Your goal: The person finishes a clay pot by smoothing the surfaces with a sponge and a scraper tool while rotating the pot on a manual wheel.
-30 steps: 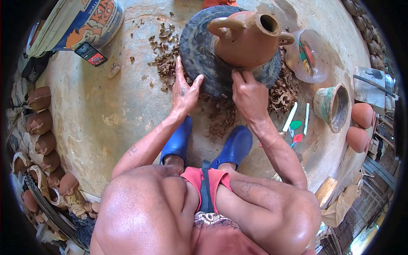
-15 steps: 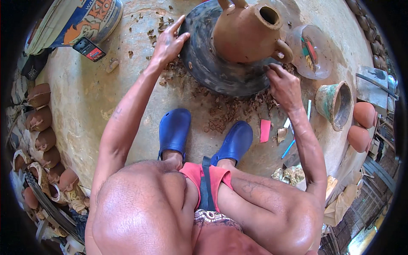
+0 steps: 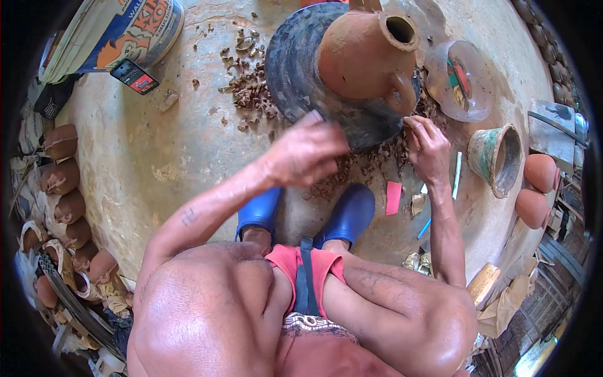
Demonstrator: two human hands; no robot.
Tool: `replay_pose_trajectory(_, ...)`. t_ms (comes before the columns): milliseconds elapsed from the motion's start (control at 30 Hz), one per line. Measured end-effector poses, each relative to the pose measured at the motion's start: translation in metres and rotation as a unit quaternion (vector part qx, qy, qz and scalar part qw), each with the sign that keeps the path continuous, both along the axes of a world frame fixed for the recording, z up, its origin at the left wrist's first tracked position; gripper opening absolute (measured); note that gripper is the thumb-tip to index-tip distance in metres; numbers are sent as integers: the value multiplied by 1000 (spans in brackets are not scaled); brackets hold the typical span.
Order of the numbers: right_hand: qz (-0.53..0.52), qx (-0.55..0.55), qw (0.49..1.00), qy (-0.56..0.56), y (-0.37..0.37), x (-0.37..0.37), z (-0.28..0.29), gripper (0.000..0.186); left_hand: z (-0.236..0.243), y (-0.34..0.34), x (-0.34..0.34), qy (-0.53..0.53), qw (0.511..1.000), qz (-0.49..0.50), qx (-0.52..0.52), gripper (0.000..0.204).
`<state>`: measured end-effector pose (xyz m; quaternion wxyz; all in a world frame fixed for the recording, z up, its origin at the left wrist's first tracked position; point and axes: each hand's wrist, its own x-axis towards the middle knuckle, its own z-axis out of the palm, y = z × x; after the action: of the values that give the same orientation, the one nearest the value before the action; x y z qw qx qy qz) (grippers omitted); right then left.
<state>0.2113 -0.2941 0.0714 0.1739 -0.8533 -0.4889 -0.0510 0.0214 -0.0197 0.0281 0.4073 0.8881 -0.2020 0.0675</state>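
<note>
An unglazed terracotta jug [image 3: 358, 63] with loop handles and a narrow open neck stands on a round black turntable [image 3: 292, 56]. My right hand [image 3: 427, 144] is at the turntable's right front edge, fingers curled and gripping the rim. My left hand [image 3: 308, 151] is raised at the turntable's near side, smeared by motion, so its fingers are unclear. Brown clay shavings [image 3: 245, 88] lie around the turntable's base.
Left: a white bucket [image 3: 94, 44], phone [image 3: 134, 76] and rows of clay pots [image 3: 61, 141]. Right: a clear tub [image 3: 471, 88] with tools, green-stained pot [image 3: 487, 157], metal block [image 3: 549, 129], terracotta pots [image 3: 537, 201], small strips [image 3: 394, 198]. My blue clogs [image 3: 348, 210] are below.
The turntable has turned, swinging the jug's handles round. My left hand has moved from the left rim down and rightward. My right hand has shifted right along the rim.
</note>
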Motion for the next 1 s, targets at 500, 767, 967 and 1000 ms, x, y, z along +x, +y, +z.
replay_pose_trajectory(500, -72, 53, 996, 3, 133, -94, -17, 20, -60, 27, 8, 149, 780, 479, -375, 91)
replay_pose_trajectory(767, -123, -16, 992, -17, 136, -95, -11, 15, -50, -34, -3, 247, 677, 414, -555, 112)
replay_pose_trajectory(967, -64, -62, 996, -5, 106, -78, 6, 13, -37, -43, -5, 245, 653, 435, -569, 109)
replay_pose_trajectory(1000, -61, -61, 996, -2, 100, -74, 6, 13, -38, -36, -7, 245, 652, 439, -568, 109)
